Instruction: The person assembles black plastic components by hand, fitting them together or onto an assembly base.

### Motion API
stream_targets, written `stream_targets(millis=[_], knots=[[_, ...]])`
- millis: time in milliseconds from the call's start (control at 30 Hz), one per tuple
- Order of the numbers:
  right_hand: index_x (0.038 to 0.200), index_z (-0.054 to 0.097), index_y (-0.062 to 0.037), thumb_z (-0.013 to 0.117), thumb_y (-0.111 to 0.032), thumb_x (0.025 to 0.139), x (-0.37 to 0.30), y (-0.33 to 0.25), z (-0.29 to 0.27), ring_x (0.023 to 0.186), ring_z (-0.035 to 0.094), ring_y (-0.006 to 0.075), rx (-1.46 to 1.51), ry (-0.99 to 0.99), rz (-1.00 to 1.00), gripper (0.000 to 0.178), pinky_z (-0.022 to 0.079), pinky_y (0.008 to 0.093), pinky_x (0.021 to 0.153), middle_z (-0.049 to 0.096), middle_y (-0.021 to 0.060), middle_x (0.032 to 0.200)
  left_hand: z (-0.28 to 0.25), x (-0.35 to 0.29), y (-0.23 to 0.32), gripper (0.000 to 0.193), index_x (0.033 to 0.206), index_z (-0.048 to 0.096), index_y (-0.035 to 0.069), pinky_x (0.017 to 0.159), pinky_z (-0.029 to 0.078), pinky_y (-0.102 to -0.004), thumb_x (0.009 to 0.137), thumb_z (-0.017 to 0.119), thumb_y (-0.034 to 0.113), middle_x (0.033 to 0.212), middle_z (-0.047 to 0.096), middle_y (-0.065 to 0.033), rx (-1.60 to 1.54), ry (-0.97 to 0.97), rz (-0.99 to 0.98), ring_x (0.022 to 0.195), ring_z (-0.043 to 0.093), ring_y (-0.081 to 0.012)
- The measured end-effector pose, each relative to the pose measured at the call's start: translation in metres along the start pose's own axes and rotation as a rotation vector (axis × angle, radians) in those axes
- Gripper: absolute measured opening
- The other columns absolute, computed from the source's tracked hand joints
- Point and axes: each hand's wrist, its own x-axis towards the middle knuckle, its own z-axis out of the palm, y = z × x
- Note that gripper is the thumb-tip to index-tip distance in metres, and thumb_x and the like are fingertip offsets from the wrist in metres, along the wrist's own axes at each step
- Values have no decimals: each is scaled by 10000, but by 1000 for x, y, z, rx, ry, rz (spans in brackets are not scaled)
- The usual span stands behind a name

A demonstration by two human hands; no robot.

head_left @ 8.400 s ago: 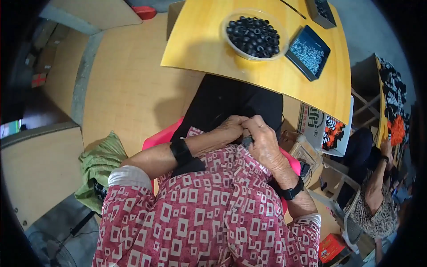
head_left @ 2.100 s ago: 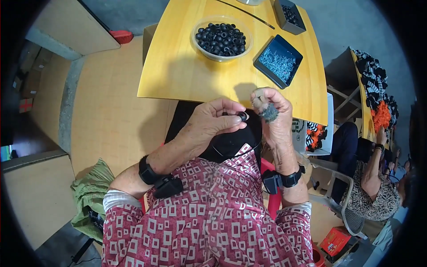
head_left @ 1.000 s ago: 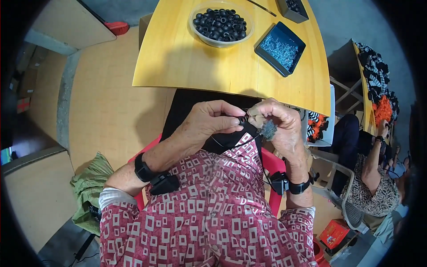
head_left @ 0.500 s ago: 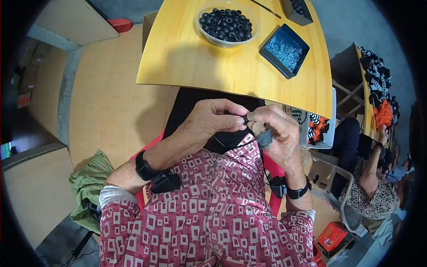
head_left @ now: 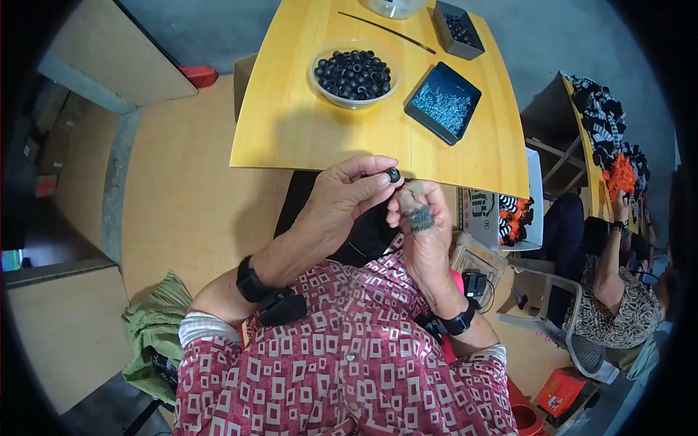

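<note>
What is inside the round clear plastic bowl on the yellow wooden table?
The bowl holds a heap of round, black, bead-like pieces, some showing open holes. The topmost ones cover the deeper contents and the bottom beneath the heap, so those cannot be seen.

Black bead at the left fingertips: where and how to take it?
Likely by its exposed rounded end, coming from the right: the black bead sticks out there, while the left hand pinches it from the left. Being small and round, it probably suits a two-sided pinch grip.
</note>
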Motion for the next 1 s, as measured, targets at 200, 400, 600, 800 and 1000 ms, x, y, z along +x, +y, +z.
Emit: stream_targets(millis=[200,400,600,800,1000], knots=[[1097,532,-51,503,-280,973,15,13,16,856,605,161,306,-10,356,262,490,289,734,619,77,974,11,0,-2,225,1102,638,17,613,468,-154,880,640,57,819,626,13,187,8,153,672,537,-31],[1097,530,-39,467,-317,975,16,11,22,954,584,210,378,61,419,310,469,362,837,607,95,1034,9,0,-6,199,1072,660,32,621,481,-171,874,641,43,820,639,5,335,8,220,676,557,-45],[1106,526,-50,458,-262,972,12,13,13,954,586,208,324,104,492,260,473,395,868,590,86,1077,4,1,-12,196,1061,663,29,661,495,-187,866,651,39,861,657,-8,366,5,205,729,591,-58],[1075,615,-23,543,66,873,8,3,-3,987,612,160,243,-45,411,232,497,289,914,635,64,1030,-6,-2,-8,209,1070,658,19,731,502,-203,861,651,33,926,661,-22,264,32,216,827,608,-69],[1117,619,-13,550,-27,932,23,-28,-8,967,662,175,-141,-44,131,199,543,268,816,676,107,1055,-10,-3,-3,214,1089,637,11,841,529,-251,875,627,24,1013,649,-57,190,33,186,925,635,-130]])
